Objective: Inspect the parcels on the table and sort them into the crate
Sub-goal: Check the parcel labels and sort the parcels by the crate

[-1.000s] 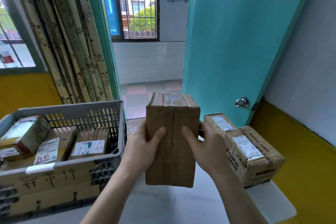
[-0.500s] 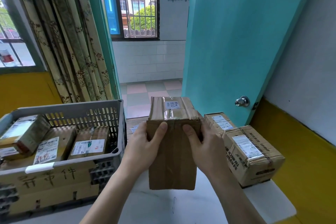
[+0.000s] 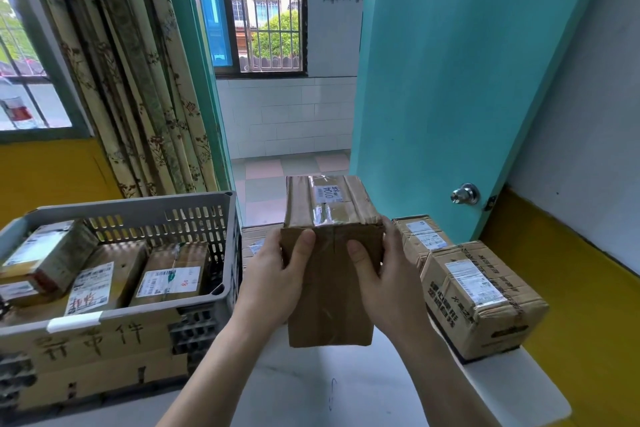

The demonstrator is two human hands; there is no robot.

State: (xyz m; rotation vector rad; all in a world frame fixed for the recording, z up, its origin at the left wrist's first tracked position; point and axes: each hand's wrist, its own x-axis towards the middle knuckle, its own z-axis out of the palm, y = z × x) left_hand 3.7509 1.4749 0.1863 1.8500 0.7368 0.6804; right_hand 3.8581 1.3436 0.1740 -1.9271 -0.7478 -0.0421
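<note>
Held parcel (image 3: 329, 274): cardboard box lifted clear of the bench (image 3: 346, 392), taped top face with a small "0104" label tipped toward the camera.
Left hand (image 3: 273, 282): grip clamped on the box's left side, thumb across the near face.
Right hand (image 3: 388, 282): grip clamped on the right side, thumb also on the near face; the fingers behind are hidden.
Crate (image 3: 145, 211): grey, on the left of the bench, just beside the held box; several labelled parcels already lie inside.
Waiting parcels: a large box (image 3: 485, 295) at the right edge of the bench, a smaller one (image 3: 422, 236) behind it, another partly hidden behind the hands.
Step, as judged: inspection in hand, drop into the crate not yet done.
Risk, slip: only side pressure carries the box; tilting further could let glossy tape slide under the thumbs.
Risk, crate rim: swinging left low could catch the near corner.
Risk, stacking: crate is crowded; landing on a tilted parcel may leave it unstable.
Risk, right edge: an elbow swing could nudge the large box.
</note>
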